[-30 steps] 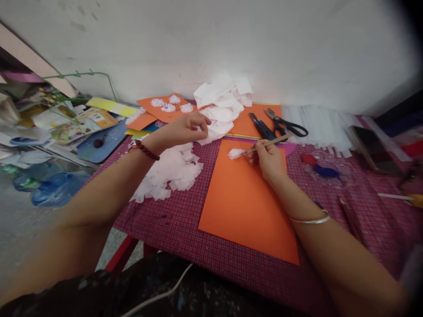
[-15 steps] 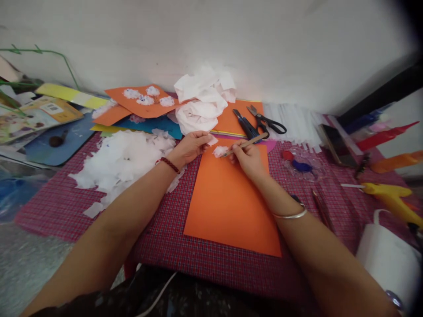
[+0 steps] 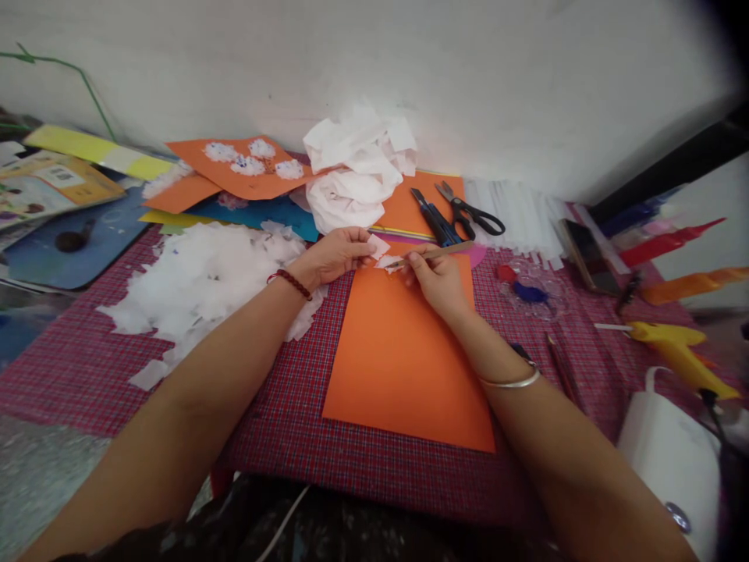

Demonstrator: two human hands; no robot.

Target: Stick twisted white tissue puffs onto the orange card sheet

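Between the thumb and fingers of my left hand (image 3: 344,254) is a small white paper piece (image 3: 379,247). My right hand (image 3: 436,277) is closed around a thin wooden stick (image 3: 450,250), perhaps a pencil or brush, whose tip points left. That tip meets a tuft of white paper (image 3: 388,262) near the top of an orange sheet (image 3: 409,359). Left of my left hand spreads a big heap of white paper pieces (image 3: 204,273). Crumpled white paper (image 3: 356,168) lies behind the hands.
At the back left, an orange sheet (image 3: 239,187) carries several fluffy white tufts. Scissors (image 3: 468,215) and a cutter (image 3: 433,218) lie beyond my right hand. To the right are a clear palette (image 3: 535,293), a phone (image 3: 588,254), and a yellow glue gun (image 3: 672,343).
The stick's tip has shifted slightly left over the tuft, and the stick lies flatter. My left hand still holds the paper piece. The whole view has turned a little.
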